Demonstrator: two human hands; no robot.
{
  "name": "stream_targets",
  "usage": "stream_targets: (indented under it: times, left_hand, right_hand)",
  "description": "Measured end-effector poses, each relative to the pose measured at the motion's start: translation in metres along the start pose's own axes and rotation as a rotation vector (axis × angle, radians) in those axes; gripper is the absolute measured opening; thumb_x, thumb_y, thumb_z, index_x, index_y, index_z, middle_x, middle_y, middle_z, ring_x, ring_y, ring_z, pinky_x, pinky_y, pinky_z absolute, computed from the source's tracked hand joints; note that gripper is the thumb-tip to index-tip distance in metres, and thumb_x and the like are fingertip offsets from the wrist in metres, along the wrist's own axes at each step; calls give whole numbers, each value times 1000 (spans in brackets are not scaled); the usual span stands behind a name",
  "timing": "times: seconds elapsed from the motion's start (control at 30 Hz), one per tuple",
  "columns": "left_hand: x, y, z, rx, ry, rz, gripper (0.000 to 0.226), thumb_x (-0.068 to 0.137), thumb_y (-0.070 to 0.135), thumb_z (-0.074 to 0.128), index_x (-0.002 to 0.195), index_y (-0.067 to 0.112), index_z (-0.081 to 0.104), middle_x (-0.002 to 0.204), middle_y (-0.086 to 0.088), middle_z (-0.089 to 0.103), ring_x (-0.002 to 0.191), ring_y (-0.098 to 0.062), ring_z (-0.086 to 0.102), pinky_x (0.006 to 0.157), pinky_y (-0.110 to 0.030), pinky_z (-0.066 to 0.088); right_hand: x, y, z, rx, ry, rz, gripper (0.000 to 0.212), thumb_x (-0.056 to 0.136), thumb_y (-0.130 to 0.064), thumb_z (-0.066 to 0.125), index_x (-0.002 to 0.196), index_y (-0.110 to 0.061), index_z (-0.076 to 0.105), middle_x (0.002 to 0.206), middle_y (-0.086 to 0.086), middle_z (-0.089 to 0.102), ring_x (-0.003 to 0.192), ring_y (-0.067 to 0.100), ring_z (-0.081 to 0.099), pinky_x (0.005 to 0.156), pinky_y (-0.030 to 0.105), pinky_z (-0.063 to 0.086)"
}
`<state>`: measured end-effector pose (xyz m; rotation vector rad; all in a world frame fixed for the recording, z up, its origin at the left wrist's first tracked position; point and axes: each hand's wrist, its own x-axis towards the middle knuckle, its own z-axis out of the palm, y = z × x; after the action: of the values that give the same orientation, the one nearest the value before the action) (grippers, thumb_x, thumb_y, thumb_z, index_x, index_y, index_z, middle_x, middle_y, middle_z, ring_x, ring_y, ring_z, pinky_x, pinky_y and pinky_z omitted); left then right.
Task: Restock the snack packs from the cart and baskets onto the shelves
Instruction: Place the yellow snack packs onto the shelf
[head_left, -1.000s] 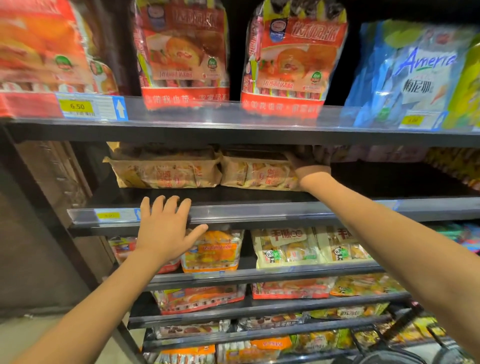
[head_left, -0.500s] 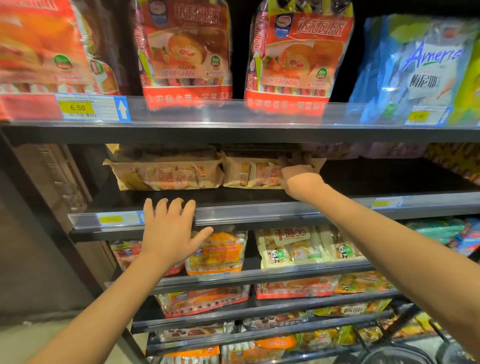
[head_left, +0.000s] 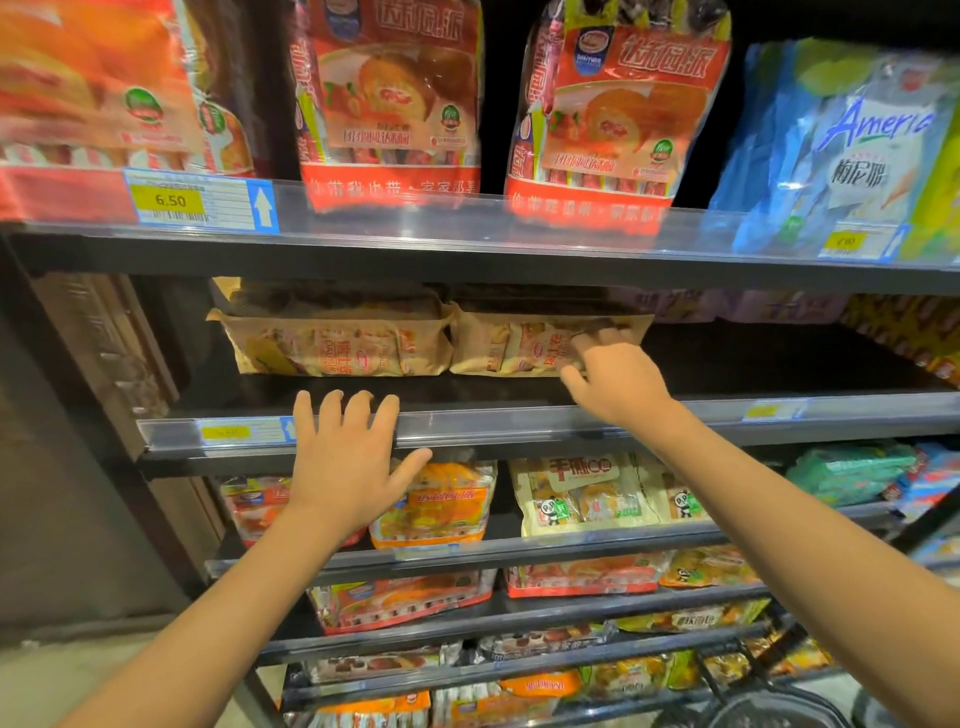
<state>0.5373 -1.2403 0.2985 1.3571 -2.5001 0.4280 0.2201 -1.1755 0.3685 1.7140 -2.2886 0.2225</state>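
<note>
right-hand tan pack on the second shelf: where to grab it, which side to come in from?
Take the right tan pack by its right end, coming from the open front right. It lies flat and long, its left end against the left tan pack, while the second shelf is bare to its right. The right hand is already at that end; the left hand rests on the shelf edge.

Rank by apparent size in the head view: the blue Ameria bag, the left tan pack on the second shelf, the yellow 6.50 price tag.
1. Blue Ameria bag, though it sits nearer the camera.
2. Left tan pack.
3. Yellow 6.50 price tag, clearly smallest.
</note>
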Motion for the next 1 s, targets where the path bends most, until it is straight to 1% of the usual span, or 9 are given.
stream_targets:
  times: [0.13, 0.27, 0.33, 0.47, 0.57, 0.63, 0.77, 0.93, 1.0]
  left_hand:
    - [0, 0, 2, -29, -7, -1, 81, 91, 73, 25, 139, 16, 59, 131, -14, 64, 126, -43, 53, 113, -71, 24]
    - [1, 0, -1, -70, -15, -8, 86, 91, 74, 20, 142, 15, 58, 136, -13, 63, 131, -42, 50, 113, -73, 24]
    - [2, 1, -4, -100, -37, -37, 90, 90, 75, 14, 147, 17, 53, 145, -13, 56, 141, -42, 42, 115, -73, 18]
    - [5, 21, -12, -126, -91, -24, 90, 88, 77, 0, 158, 30, 33, 162, -10, 34, 153, -39, 19, 115, -76, 4]
    - [5, 54, -19, -155, -115, 32, 88, 89, 76, 0, 160, 31, 28, 166, -11, 29, 154, -40, 14, 116, -74, 3]
    - [4, 80, -23, -168, -114, 79, 85, 93, 75, 5, 158, 29, 34, 164, -13, 33, 153, -42, 19, 117, -74, 9]
    - [-2, 136, -26, -231, -63, 197, 76, 98, 69, 17, 149, 25, 53, 158, -20, 41, 149, -46, 30, 117, -70, 25]
    - [-17, 211, -20, -279, -65, 324, 71, 99, 65, 26, 145, 22, 58, 154, -19, 47, 148, -45, 34, 116, -68, 28]
    - [-28, 243, -16, -310, -91, 353, 69, 97, 64, 31, 142, 21, 60, 152, -19, 50, 146, -47, 35, 115, -69, 29]
  right_hand:
    - [-2, -8, 1, 41, -203, 49, 74, 100, -70, 28, 135, -15, 63, 150, 15, 51, 122, 35, 59, 95, 44, 53]
    - [-6, -6, -5, 47, -206, 45, 84, 97, -77, 18, 139, -17, 59, 143, 13, 59, 122, 33, 60, 95, 45, 52]
    - [-14, -4, -7, 50, -183, 26, 83, 97, -76, 17, 144, -20, 55, 145, 10, 58, 125, 34, 57, 98, 47, 52]
    - [-40, -1, -8, 94, -80, -30, 62, 104, -62, 28, 145, -21, 50, 136, 6, 59, 126, 28, 52, 97, 44, 49]
    - [-66, 2, -7, 63, -6, -76, 64, 105, -57, 28, 153, -19, 43, 150, 5, 51, 137, 29, 45, 109, 45, 44]
    - [-87, 7, 0, 74, 5, -53, 69, 102, -60, 26, 153, -17, 45, 156, 8, 47, 144, 35, 39, 115, 50, 39]
    - [-128, 28, 14, 40, -23, 9, 70, 100, -61, 29, 151, -18, 50, 159, 12, 44, 147, 41, 37, 114, 58, 39]
    - [-187, 65, 22, 76, -26, 110, 65, 102, -58, 34, 151, -19, 51, 159, 12, 43, 148, 41, 35, 116, 58, 37]
    - [-215, 84, 25, 100, -22, 160, 65, 102, -59, 33, 151, -19, 49, 161, 12, 40, 149, 40, 32, 121, 56, 29]
